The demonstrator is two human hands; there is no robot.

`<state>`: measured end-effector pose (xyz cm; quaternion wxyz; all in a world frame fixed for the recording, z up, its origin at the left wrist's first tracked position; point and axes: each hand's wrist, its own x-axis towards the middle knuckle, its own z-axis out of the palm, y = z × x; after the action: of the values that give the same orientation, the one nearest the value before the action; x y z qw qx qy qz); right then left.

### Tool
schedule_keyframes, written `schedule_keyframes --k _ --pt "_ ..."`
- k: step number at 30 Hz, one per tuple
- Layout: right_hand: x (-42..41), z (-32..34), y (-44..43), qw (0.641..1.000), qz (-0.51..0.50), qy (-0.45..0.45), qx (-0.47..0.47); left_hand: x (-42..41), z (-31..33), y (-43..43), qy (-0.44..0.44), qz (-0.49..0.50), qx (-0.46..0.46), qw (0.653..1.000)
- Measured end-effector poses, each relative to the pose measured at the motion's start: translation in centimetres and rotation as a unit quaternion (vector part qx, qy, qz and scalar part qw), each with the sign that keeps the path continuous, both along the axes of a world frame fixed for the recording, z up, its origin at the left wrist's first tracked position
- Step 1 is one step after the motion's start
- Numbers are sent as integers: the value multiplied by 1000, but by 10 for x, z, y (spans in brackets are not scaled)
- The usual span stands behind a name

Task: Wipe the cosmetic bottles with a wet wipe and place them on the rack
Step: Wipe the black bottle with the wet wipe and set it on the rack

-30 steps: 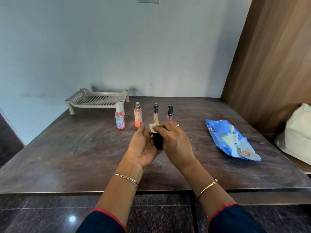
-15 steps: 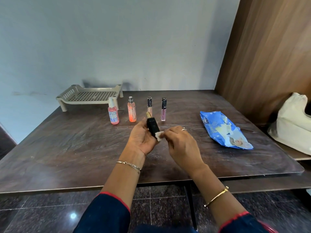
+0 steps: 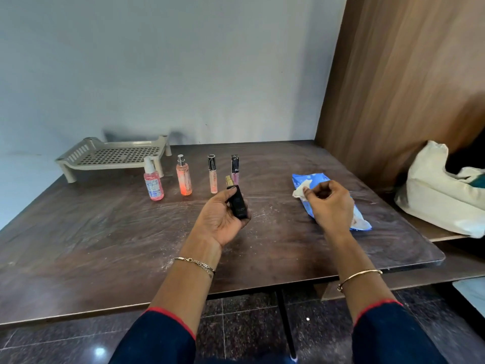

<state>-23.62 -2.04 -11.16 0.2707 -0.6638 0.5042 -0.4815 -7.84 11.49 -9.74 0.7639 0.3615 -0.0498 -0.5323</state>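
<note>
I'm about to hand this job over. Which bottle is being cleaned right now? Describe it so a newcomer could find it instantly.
Start at the dark table and find the four bottles standing in a row in front of the beige rack. Just nearer the camera, the left hand holds the black bottle. It is the only opaque black one, gold-topped, and the only one not standing on the table.

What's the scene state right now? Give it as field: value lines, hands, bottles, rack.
left hand: holds black bottle, gold top, above table
right hand: pinches wipe in fingers, over blue wipe pack
rack: far left on table, no bottles on it
standing bottles: four in a row, pink spray, orange spray, peach tube, purple tube
bag: cream, on ledge at right
</note>
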Motion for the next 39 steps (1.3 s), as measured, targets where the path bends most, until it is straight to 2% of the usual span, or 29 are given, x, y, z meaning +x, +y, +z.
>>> schedule_keyframes --k 5,9,12,16,21,27,30,33,36,39 --pt "-17 -6 -14 996 -61 62 18 -3 0 -3 5 -12 -10 1000" --pt "-20 -9 -15 995 -12 92 27 -2 -1 -2 4 -14 -4 1000" --pt "-19 -9 -8 988 40 149 -21 -1 -3 -1 4 -15 -1 1000" --pt "-17 -13 0 952 93 267 -115 -2 -3 1 7 -13 0 1000" --pt "-14 -13 3 917 102 357 -145 -1 0 4 8 -10 -5 1000" --pt "-4 2 12 943 77 283 -159 3 6 11 -4 -11 -5 1000" --pt "22 19 26 953 110 236 -154 6 9 15 -35 -3 -4 999" --pt "58 39 46 949 184 197 -163 9 16 21 -69 54 -29 996" --pt "101 56 61 931 333 124 -85 21 27 30 -137 104 -42 984" --pt "141 79 79 911 404 63 -47 46 40 47 -204 136 -37 969"
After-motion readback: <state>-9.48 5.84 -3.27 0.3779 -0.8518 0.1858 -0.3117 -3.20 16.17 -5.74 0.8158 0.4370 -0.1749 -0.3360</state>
